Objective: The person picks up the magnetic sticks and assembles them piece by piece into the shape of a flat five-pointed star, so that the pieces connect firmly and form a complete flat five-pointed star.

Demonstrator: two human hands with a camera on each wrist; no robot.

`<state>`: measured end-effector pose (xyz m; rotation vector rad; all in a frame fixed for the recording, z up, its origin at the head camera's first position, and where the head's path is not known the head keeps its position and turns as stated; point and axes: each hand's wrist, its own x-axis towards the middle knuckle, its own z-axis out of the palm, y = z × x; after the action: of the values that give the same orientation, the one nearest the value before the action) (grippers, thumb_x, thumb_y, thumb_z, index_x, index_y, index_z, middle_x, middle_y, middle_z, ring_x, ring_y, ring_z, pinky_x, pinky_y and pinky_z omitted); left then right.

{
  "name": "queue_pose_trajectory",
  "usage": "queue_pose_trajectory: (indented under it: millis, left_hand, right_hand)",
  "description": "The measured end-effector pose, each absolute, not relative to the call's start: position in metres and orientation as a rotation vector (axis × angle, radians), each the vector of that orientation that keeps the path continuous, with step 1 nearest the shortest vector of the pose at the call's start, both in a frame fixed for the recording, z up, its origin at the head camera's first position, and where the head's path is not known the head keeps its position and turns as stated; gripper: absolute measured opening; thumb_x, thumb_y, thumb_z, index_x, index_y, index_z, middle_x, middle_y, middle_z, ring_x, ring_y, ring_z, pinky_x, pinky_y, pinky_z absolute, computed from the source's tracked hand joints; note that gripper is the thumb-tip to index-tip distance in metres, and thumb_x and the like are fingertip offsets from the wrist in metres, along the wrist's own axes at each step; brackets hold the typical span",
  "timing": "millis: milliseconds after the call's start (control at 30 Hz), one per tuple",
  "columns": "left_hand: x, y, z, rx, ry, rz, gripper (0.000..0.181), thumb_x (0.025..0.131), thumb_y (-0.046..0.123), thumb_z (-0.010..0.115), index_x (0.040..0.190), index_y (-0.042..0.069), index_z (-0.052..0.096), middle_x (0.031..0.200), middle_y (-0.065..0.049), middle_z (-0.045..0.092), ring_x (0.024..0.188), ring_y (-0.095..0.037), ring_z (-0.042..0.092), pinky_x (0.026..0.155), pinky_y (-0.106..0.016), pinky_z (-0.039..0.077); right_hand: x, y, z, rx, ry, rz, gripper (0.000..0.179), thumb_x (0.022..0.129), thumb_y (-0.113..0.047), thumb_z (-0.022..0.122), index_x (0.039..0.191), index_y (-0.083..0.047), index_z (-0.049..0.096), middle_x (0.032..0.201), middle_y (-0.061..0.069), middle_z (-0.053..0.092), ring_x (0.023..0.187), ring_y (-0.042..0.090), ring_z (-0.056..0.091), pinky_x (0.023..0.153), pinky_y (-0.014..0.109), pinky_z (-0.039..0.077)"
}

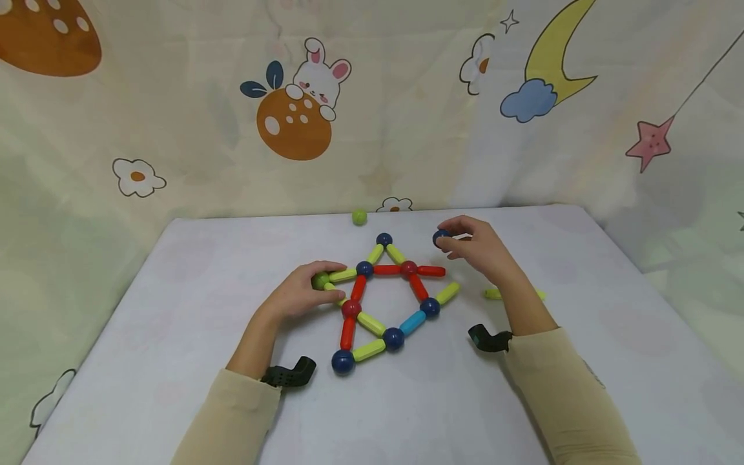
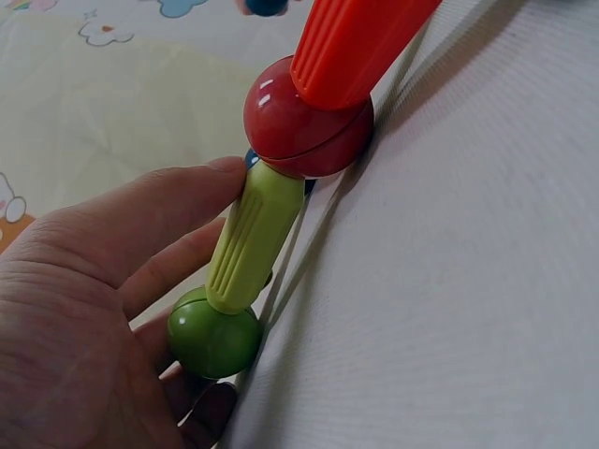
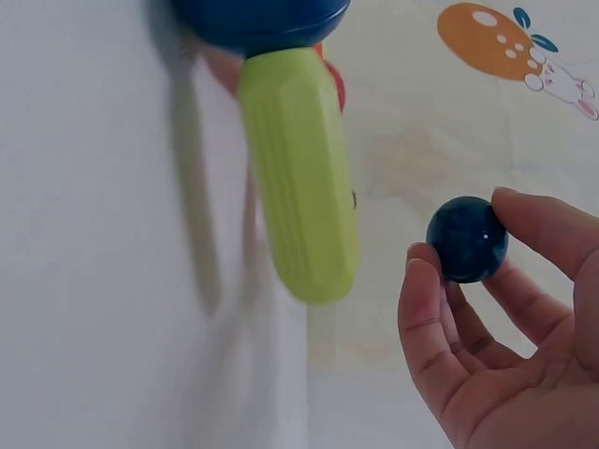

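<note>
A flat frame of magnetic sticks and balls (image 1: pixel 393 339) lies on the table, with red, yellow-green and blue sticks joined by blue, red and green balls. My left hand (image 1: pixel 302 290) holds its left corner, fingers and thumb on either side of the green ball (image 2: pixel 215 333). In the left wrist view, the thumb tip touches a yellow-green stick (image 2: pixel 255 238) just by a red ball (image 2: pixel 307 122). Past the frame's upper right, my right hand (image 1: pixel 473 244) pinches a loose blue ball (image 3: pixel 467 238) between thumb and fingers, near the free end of a red stick (image 1: pixel 432 271).
Near the table's back edge sits a loose green ball (image 1: pixel 360 217). A yellow-green stick (image 1: pixel 493 294) lies right of the frame, partly hidden under the right forearm. Another yellow-green stick (image 1: pixel 448 294) juts outward from the frame's right side. Behind the table hangs a printed cloth (image 1: pixel 395 129).
</note>
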<state>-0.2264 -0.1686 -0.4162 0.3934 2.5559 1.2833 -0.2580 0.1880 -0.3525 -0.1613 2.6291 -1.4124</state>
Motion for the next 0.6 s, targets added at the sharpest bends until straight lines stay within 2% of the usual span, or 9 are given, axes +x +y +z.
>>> queue_pose_trajectory:
  millis: [167,400,600]
  left_hand:
    - [-0.227,-0.168,-0.416,0.396,2.562,1.276,0.055,0.090,0.030,0.078,0.142,0.022,0.063,0.148,-0.008,0.057,0.134,-0.031,0.049,0.114,-0.055,0.044]
    - [-0.227,-0.168,-0.414,0.399,2.571,1.268,0.055,0.090,0.030,0.077,0.143,0.022,0.062,0.149,-0.008,0.057,0.136,-0.032,0.048,0.115,-0.056,0.043]
    - [-0.227,-0.168,-0.415,0.390,2.568,1.260,0.056,0.090,0.030,0.077,0.143,0.022,0.061,0.150,-0.008,0.056,0.138,-0.032,0.047,0.115,-0.057,0.042]
  right_hand:
    - [-0.251,0.201,-0.360,-0.160,2.664,-1.300,0.045,0.102,-0.031,0.065,0.138,-0.006,0.059,0.130,0.020,0.063,0.105,0.036,0.071,0.096,0.049,0.058]
    - [-0.246,0.216,-0.369,-0.147,2.625,-1.225,0.041,0.103,-0.034,0.064,0.131,-0.004,0.063,0.120,0.019,0.064,0.092,0.028,0.070,0.082,0.036,0.062]
    - [-0.244,0.220,-0.370,-0.081,2.559,-1.137,0.048,0.102,-0.041,0.063,0.130,-0.002,0.062,0.119,0.019,0.064,0.088,0.025,0.066,0.079,0.031,0.060]
